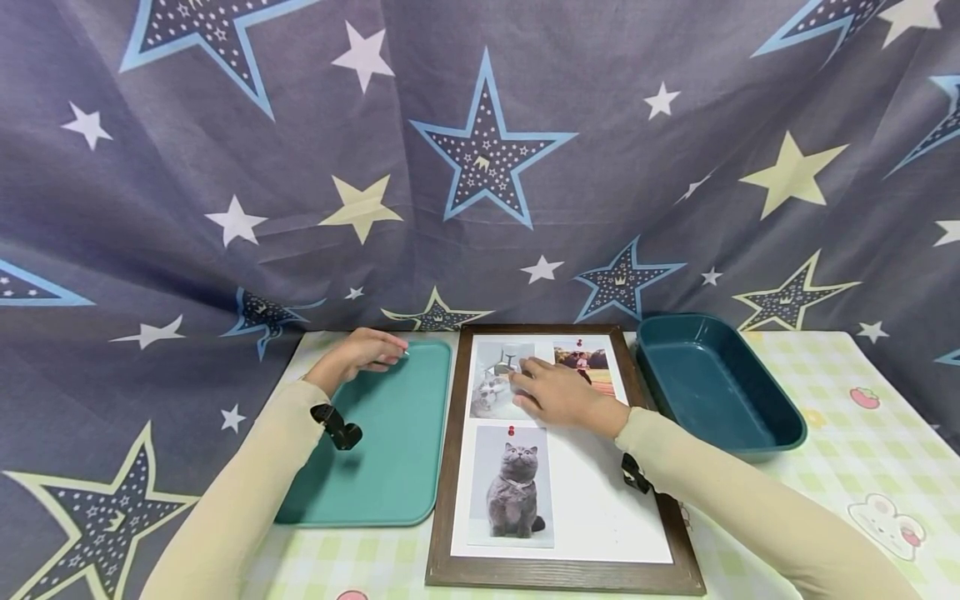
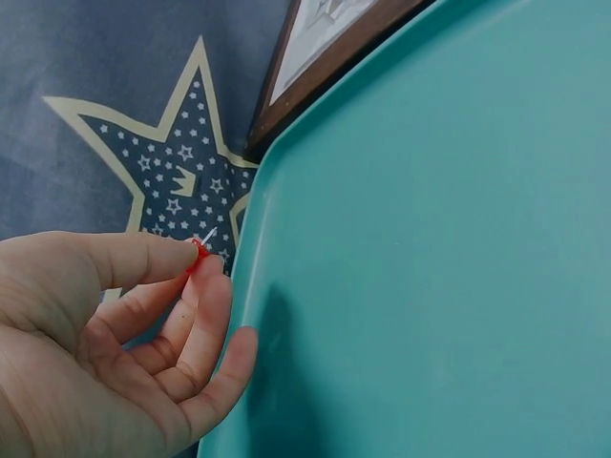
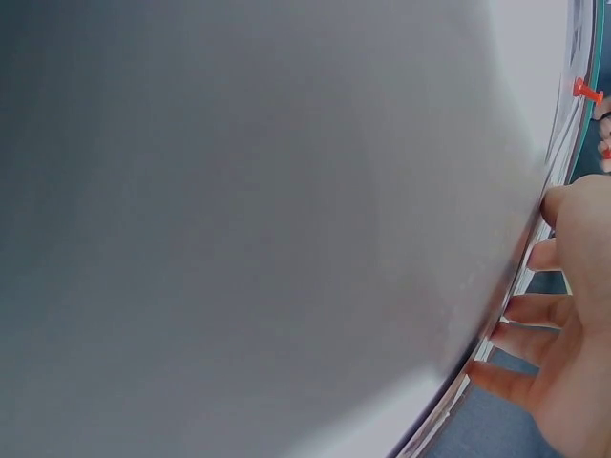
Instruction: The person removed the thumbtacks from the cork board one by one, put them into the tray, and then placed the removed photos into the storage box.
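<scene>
Fingers of the left hand [image 1: 362, 351] are pinching a red pushpin [image 2: 198, 254] by its head above the green tray's [image 1: 397, 450] far edge; being presumably light, hard and sharp, it's wanting exactly that grip. Rightward, the right hand [image 1: 564, 393] is resting, fingers apart, on a cat photo [image 1: 491, 397] at the framed board's [image 1: 600, 508] far left corner; probably thin and bendy, it's needing flat pressure near its edge.

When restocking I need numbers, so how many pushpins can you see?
3: one pushpin at the top of the gray cat photo, a second pushpin at the top of the upper-right photo, a third pushpin in the left hand. The right hand may hide another.
</scene>
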Demonstrator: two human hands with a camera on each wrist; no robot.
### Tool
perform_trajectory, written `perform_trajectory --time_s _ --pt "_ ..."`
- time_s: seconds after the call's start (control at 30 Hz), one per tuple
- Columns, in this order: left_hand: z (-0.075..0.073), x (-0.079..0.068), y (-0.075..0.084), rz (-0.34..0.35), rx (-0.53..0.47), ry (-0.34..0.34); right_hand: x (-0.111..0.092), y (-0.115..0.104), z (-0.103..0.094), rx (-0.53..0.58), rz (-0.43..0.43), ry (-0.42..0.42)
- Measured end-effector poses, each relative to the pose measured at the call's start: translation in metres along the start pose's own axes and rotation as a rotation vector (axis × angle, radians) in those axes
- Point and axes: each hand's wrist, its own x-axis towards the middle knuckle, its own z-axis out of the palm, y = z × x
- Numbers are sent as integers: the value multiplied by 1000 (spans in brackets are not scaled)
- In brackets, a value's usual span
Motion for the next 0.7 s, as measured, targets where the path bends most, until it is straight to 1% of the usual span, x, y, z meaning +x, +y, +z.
perform_trajectory --time_s 0.17,0.33,0.5,0.7 --pt "3 2 -3 -27 30 -9 0 0 1 1 -1 3" --pt "8 4 -8 -39 54 -18 -1 -1 0 1 -5 9" --pt "10 6 -11 -40 55 -9 -2 -1 -1 -1 -16 24" --pt "11 8 -11 -46 60 7 -1 0 0 -2 -8 10"
